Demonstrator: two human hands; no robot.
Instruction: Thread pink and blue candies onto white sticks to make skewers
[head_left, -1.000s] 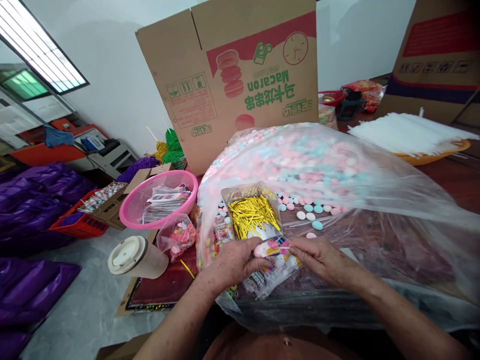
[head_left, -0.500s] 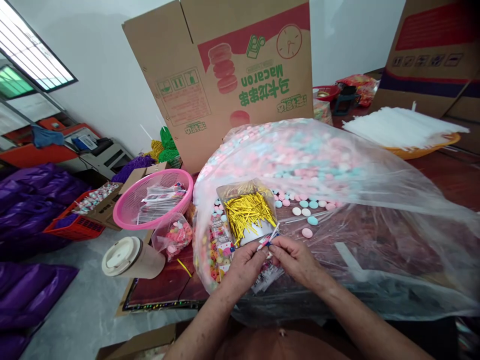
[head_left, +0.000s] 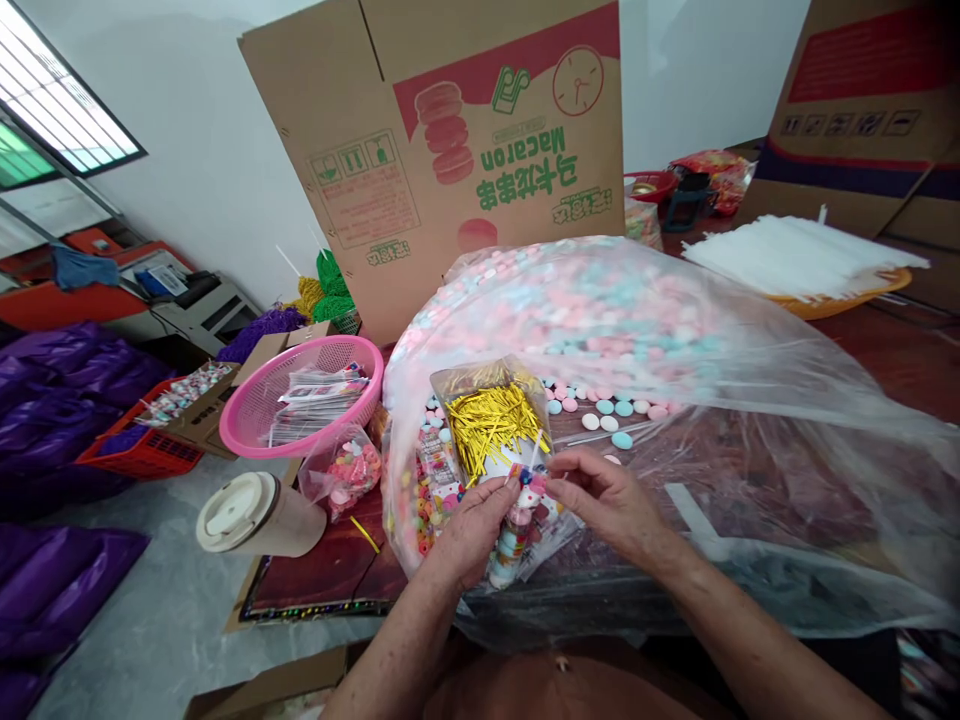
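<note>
Dark red tabletop (head_left: 315,582) lay around me, a carton (head_left: 442,130) upright at its far side. My left hand (head_left: 474,525) pinched a packet (head_left: 507,562) near its bunched neck, at the near middle; whether my right hand (head_left: 611,500), right beside that neck, gripped anything, I couldn't tell. Filled already, it had a stick (head_left: 538,448) poking out; I saw no tie on it. Gold ties (head_left: 491,420), the far candies (head_left: 562,310) and left-side wrappers (head_left: 319,400) remained.
</note>
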